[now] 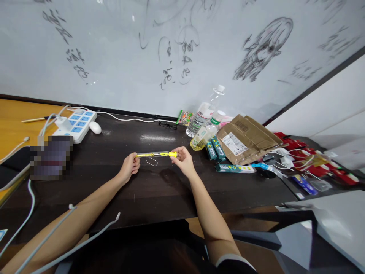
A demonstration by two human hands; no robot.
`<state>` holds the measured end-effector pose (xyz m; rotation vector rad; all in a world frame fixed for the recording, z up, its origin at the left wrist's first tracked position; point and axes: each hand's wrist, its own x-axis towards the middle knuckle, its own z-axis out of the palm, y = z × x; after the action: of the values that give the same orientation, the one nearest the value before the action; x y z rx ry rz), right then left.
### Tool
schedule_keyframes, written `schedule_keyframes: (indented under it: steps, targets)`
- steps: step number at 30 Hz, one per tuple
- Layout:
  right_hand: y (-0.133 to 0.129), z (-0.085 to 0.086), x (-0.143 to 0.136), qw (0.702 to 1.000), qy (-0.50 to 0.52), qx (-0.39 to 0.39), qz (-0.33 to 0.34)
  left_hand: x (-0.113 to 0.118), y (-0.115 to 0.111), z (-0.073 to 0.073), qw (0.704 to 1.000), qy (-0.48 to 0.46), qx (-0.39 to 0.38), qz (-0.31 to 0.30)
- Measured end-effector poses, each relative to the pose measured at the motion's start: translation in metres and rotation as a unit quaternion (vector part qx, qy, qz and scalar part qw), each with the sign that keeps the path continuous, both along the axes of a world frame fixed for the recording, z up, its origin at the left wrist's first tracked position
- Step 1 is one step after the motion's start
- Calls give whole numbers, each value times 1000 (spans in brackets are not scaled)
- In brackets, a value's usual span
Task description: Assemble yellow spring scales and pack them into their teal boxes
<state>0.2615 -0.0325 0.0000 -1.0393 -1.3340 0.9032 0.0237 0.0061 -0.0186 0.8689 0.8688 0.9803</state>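
Between my two hands a slim tube, clear with yellow parts inside and a bright yellow end [155, 154], is held level above the dark table. My left hand [130, 167] has its fingers closed on the tube's left end. On the right, the thumb and fingers of my right hand [183, 161] pinch its yellow end. What the tube is I cannot make out for sure. Just under it, a thin white bent piece like a wire loop [152, 163] lies on the table [159, 198].
At left are a white power strip [82, 123], a white mouse [95, 128], a phone [14, 167] and cables. Back right hold bottles [201, 118], green boxes [218, 147] and a brown parcel [246, 139]. Glasses [167, 125] lie near the whiteboard [114, 57]. Loose white cable ends [117, 217] cross the foreground.
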Motion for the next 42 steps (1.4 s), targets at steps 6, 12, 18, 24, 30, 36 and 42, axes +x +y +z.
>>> schedule_keyframes:
  steps: [6,12,18,24,30,36,42]
  targets:
    - [1,1,4,999,-27,2,-44,1,1,0,1000,7,1,-8]
    - [0,-1,3,998,-46,11,-45,0,0,0,1000,5,5,-10]
    - [-1,-2,-4,999,-27,19,-32,0,1,-2,1000,-1,2,-5]
    - [-3,4,-2,999,-4,35,7,-1,2,-2,1000,-10,-12,-10]
    - [0,0,-1,999,8,41,8,0,1,0,1000,6,-17,-19]
    - [0,-2,-1,999,-9,49,-9,1,0,2,1000,17,-16,-20]
    - [-2,1,-2,999,-13,46,18,1,0,2,1000,20,-11,-20]
